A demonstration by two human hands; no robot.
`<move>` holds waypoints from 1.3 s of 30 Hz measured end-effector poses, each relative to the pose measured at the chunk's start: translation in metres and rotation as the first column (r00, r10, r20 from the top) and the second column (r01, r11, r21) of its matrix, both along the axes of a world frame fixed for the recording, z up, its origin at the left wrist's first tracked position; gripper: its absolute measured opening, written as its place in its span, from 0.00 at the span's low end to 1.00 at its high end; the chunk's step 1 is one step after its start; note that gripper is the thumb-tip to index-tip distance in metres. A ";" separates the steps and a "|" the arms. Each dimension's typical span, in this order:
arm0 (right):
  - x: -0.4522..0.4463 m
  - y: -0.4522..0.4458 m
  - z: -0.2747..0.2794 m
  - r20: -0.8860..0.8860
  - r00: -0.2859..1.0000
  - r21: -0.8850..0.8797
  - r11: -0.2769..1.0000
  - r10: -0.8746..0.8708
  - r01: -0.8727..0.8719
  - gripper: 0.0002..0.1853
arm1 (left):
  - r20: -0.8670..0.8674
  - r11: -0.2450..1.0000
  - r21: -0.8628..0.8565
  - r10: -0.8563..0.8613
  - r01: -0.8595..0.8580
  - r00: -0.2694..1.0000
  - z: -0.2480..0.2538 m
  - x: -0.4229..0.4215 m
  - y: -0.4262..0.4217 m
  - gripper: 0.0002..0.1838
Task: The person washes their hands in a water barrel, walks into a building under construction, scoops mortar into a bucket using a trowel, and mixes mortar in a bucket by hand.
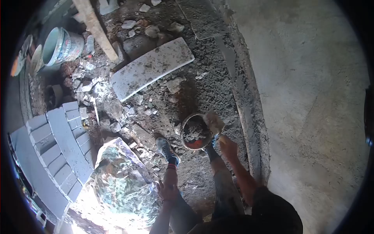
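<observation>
My right hand is closed around the handle of a trowel. The trowel's flat, mortar-smeared blade lies over the right rim of a round bucket. Grey mortar sits inside the bucket, with a reddish-orange patch showing near the bottom edge. The bucket stands on the rubble-strewn ground by my feet. My left hand rests on my left leg near the knee, fingers apart and holding nothing.
A pale slab lies ahead amid broken stones. To the left are a dirty bucket, louvred grey panels and a crumpled plastic sheet. A wooden plank leans at upper left. A plastered wall runs along the right.
</observation>
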State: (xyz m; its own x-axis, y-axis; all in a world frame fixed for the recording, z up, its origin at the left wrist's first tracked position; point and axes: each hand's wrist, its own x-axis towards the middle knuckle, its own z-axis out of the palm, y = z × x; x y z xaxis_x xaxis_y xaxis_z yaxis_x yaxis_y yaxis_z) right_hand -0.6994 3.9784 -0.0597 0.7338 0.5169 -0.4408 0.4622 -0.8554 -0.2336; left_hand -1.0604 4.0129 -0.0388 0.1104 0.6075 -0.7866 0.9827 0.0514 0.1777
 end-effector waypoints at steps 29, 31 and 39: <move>-0.054 0.069 -0.160 -0.677 0.655 -0.281 0.940 -0.336 0.192 0.26 | -0.008 0.961 0.016 0.277 -0.277 0.961 0.011 -0.001 -0.056 0.33; -0.043 0.083 -0.125 -0.794 0.365 -0.344 0.854 -0.486 0.389 0.36 | 0.019 0.956 0.067 0.284 -0.285 0.959 0.002 -0.003 -0.068 0.33; -0.118 -0.008 -0.113 -0.221 0.783 -0.032 0.799 0.581 -0.601 0.26 | 0.054 0.918 0.093 0.381 -0.384 0.923 0.009 -0.011 -0.056 0.32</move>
